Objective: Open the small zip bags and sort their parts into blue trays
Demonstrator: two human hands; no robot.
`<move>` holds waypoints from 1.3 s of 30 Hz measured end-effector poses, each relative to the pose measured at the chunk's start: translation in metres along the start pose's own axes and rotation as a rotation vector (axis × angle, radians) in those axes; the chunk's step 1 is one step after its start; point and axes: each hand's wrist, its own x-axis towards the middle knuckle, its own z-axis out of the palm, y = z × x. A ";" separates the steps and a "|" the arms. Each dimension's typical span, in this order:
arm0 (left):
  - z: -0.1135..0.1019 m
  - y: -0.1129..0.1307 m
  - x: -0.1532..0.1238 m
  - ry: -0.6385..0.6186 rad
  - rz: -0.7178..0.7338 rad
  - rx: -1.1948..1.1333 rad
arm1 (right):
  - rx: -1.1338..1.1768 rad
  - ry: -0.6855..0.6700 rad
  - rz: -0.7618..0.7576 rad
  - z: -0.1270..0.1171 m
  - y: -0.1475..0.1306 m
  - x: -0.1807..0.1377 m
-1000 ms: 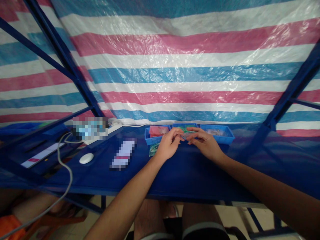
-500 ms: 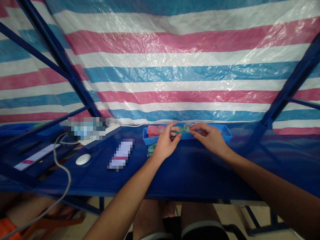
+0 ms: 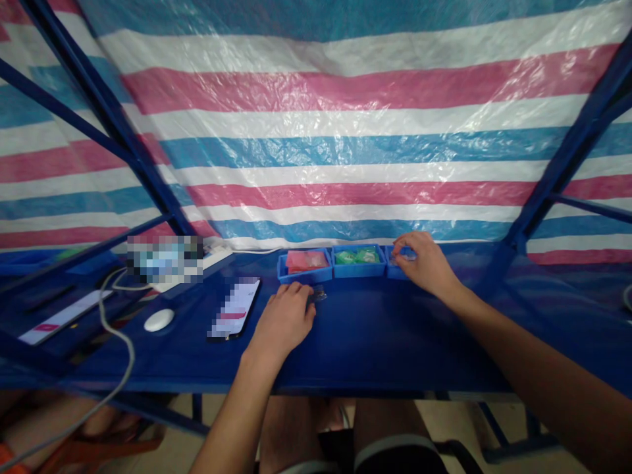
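My left hand (image 3: 286,316) rests low over the table, palm down, with its fingers curled together. A small clear plastic bag (image 3: 320,293) shows at its fingertips; the rest lies hidden under the hand. My right hand (image 3: 424,263) is at the right-hand blue bin (image 3: 397,271), thumb and forefinger pinched together. What lies between those fingertips is too small to make out, and the hand covers much of that bin. Green packets (image 3: 366,255) fill the middle blue bin (image 3: 359,270). Pink-red packets (image 3: 306,261) lie in the left blue bin (image 3: 305,277).
On the blue table (image 3: 375,336), a phone (image 3: 235,308) and a white mouse (image 3: 158,320) lie left of my hand. Farther left are a power strip (image 3: 217,258), a grey cable (image 3: 129,355) and a second flat device (image 3: 64,317). Striped sheeting (image 3: 345,145) hangs behind.
My hands have parted from in front of the bins. My left hand has come down left onto the table; my right has shifted right to the right-hand bin. The middle bin is now uncovered.
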 end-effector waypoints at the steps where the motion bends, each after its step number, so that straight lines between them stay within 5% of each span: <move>1: 0.003 -0.001 -0.009 -0.023 -0.046 0.054 | 0.028 -0.009 0.000 0.002 -0.007 -0.001; 6: 0.016 0.014 -0.024 -0.078 0.019 0.045 | 0.180 -0.063 -0.064 0.017 -0.038 -0.010; 14: 0.007 0.047 0.008 -0.100 0.058 -0.102 | 0.404 -0.271 -0.081 0.040 -0.064 -0.028; 18: 0.002 0.052 0.047 0.005 0.175 -0.315 | 0.578 -0.344 0.039 0.046 -0.064 -0.032; 24: 0.030 0.057 0.091 0.176 0.297 -0.655 | 0.689 -0.182 0.300 0.048 -0.042 -0.024; 32: 0.069 0.039 0.085 0.208 0.242 -0.837 | 0.797 -0.266 0.467 0.046 -0.043 -0.023; 39: 0.068 0.036 0.081 0.220 0.235 -0.855 | 0.951 -0.311 0.525 0.044 -0.044 -0.019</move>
